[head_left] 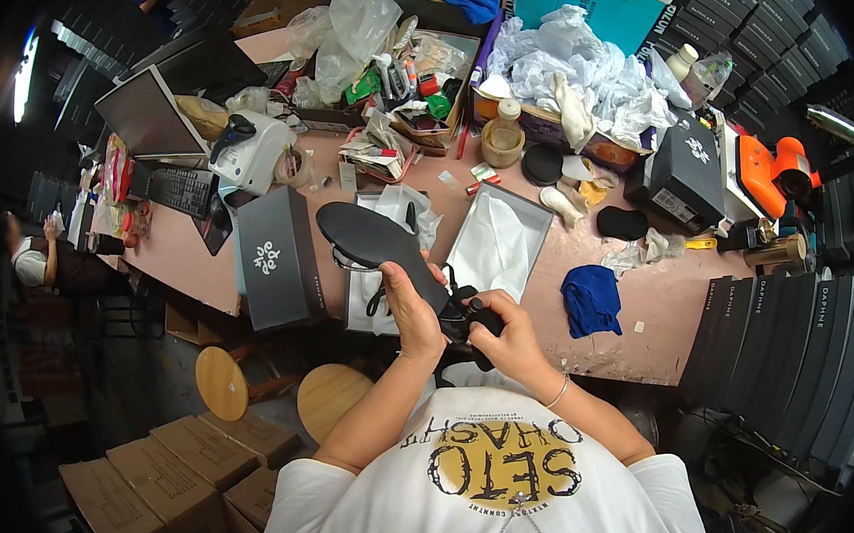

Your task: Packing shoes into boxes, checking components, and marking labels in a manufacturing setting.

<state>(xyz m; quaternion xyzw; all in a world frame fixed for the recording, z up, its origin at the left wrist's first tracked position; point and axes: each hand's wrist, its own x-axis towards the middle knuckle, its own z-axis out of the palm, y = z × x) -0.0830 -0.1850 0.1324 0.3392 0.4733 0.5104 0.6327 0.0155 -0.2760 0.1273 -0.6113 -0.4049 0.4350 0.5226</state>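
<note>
My left hand grips a black sandal round its middle, the flat sole turned up and the toe pointing away to the left. Thin straps, one with shiny trim, hang below the sole. At the heel end, the fingers of my right hand close round a small dark piece; whether it is the heel, a strap or a separate tool is unclear. Beneath the sandal stands an open shoe box with white paper and dark straps in it. Another shallow grey box part holds white tissue paper.
A dark lidded shoe box stands left, a blue cloth lies right. Behind are a jar, a tissue-filled box, a heat gun and a monitor. Stacked shoe boxes, stools and cartons flank me.
</note>
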